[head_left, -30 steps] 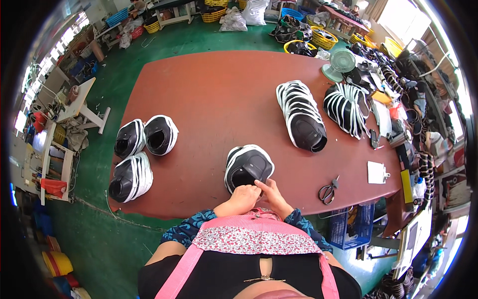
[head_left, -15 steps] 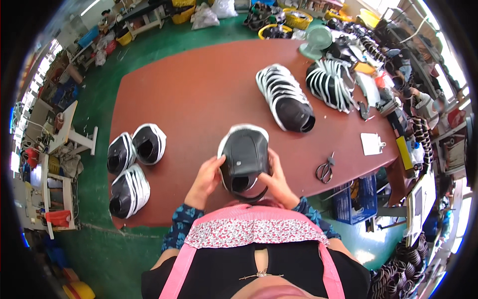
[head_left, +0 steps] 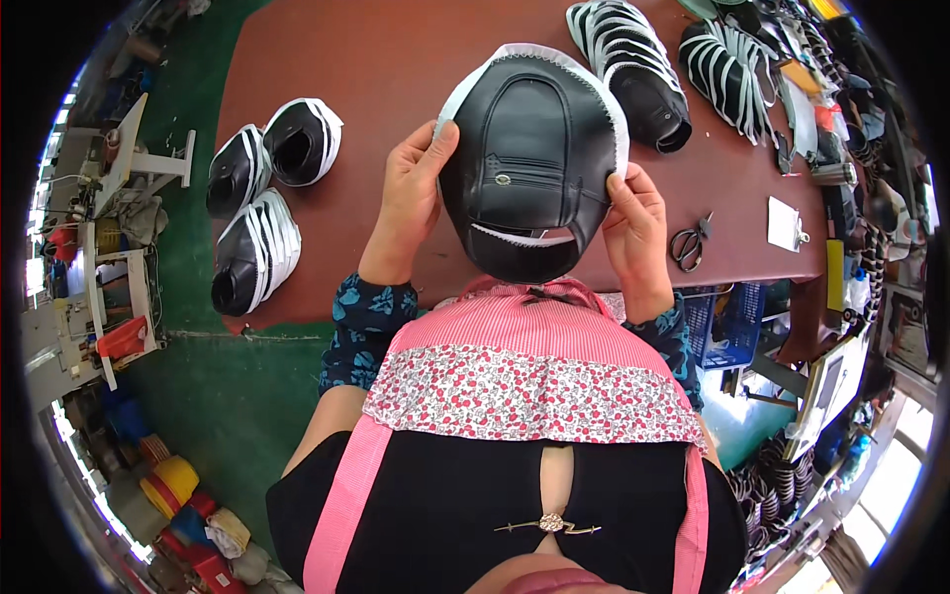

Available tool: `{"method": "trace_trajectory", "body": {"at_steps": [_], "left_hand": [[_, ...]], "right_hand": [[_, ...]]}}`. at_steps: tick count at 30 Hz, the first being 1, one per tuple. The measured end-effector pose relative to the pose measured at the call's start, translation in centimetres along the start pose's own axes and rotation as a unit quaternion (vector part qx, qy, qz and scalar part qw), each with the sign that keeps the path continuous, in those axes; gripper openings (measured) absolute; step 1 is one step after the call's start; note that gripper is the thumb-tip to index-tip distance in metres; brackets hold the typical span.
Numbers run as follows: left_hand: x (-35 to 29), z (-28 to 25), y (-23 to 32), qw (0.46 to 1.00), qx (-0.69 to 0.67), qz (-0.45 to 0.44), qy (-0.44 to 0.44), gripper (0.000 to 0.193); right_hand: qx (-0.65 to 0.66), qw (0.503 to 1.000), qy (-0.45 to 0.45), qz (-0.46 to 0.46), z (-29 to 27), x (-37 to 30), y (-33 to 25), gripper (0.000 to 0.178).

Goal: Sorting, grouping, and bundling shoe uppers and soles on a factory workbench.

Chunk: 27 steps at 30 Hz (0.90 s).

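Observation:
Between my two hands I hold up a black shoe upper [head_left: 524, 129] edged with white lining, close above the near side of the table. A small oval metal piece [head_left: 503, 179] sits on its front panel, and a slot opens below it. My left hand [head_left: 408, 193] pinches the left white edge between thumb and fingers. On the opposite edge my right hand [head_left: 636, 223] grips in the same way, thumb on the front. The fingertips behind the upper are hidden. Black-handled snips [head_left: 690, 244] lie on the table to the right of my right hand.
On the red-brown table [head_left: 396, 59], nested black-and-white uppers [head_left: 259, 259] stand in several groups at left. More rows of uppers [head_left: 648, 99] lie at far right. A white clipboard [head_left: 785, 224] is near the right edge. A blue crate [head_left: 727, 327] stands below it.
The shoe upper has come up closer and is turned so its front faces me more flatly. Both hands have risen with it and hold its side edges. The view has tilted nearer to my body.

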<state>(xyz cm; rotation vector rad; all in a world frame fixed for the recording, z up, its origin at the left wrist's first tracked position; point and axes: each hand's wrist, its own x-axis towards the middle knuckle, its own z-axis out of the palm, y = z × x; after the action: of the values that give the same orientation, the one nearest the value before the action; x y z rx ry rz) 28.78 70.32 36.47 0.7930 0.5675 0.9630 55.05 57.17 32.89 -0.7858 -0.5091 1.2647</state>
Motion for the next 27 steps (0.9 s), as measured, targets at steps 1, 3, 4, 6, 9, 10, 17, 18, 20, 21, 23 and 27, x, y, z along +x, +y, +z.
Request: {"method": "trace_trajectory", "body": {"at_steps": [1, 3, 4, 6, 9, 10, 17, 18, 20, 21, 23, 27], "left_hand": [[-0.3, -0.1, 0.1, 1.0, 0.003, -0.019, -0.003, 0.032], [-0.7, -0.3, 0.4, 0.997, 0.06, -0.048, -0.028, 0.032], [-0.9, -0.2, 0.5, 0.989, 0.117, -0.074, -0.057, 0.033], [-1.3, 0.2, 0.2, 0.983, 0.152, -0.085, -0.064, 0.036], [-1.4, 0.3, -0.7, 0.992, 0.107, -0.063, 0.003, 0.032], [-1.4, 0.0, -1.2, 0.995, 0.075, -0.068, 0.018, 0.031], [-0.6, -5.7, -7.9, 0.952, -0.178, -0.249, 0.015, 0.034], [-1.5, -3.6, -8.0, 0.96, -0.071, -0.247, 0.11, 0.04], [-1.2, -4.3, -10.3, 0.981, -0.053, -0.157, 0.104, 0.045], [-1.5, -4.2, -9.7, 0.986, 0.099, -0.072, 0.111, 0.042], [-2.0, -3.3, -8.1, 0.909, 0.387, 0.101, 0.114, 0.037], [-2.0, 1.3, -4.7, 0.775, 0.554, 0.287, -0.096, 0.029]], "right_hand": [[0.003, 1.0, -0.005, -0.009, -0.6, 0.0, 0.1, 0.017], [-0.001, 1.0, 0.01, 0.004, -0.7, -0.3, 0.2, 0.016], [0.002, 1.0, 0.022, 0.005, -0.8, -0.2, 0.4, 0.015], [0.001, 0.999, 0.042, 0.007, -1.4, -0.5, 0.6, 0.014], [0.034, 0.999, 0.013, 0.036, -1.9, -0.6, 1.1, 0.01], [0.042, 0.998, 0.007, 0.05, -2.1, -0.8, 1.2, 0.013], [0.24, 0.949, 0.054, 0.196, 2.0, -1.4, 1.0, 0.041], [0.269, 0.936, 0.079, 0.214, 1.9, -1.0, 1.3, 0.041], [0.324, 0.917, 0.043, 0.227, 2.0, -0.6, 0.5, 0.04], [0.266, 0.931, 0.105, 0.226, 2.4, -0.4, 0.2, 0.039], [0.2, 0.94, 0.171, 0.216, 2.7, -0.1, 0.2, 0.038], [0.129, 0.962, 0.165, 0.173, 2.6, -0.1, 1.3, 0.037]]}}
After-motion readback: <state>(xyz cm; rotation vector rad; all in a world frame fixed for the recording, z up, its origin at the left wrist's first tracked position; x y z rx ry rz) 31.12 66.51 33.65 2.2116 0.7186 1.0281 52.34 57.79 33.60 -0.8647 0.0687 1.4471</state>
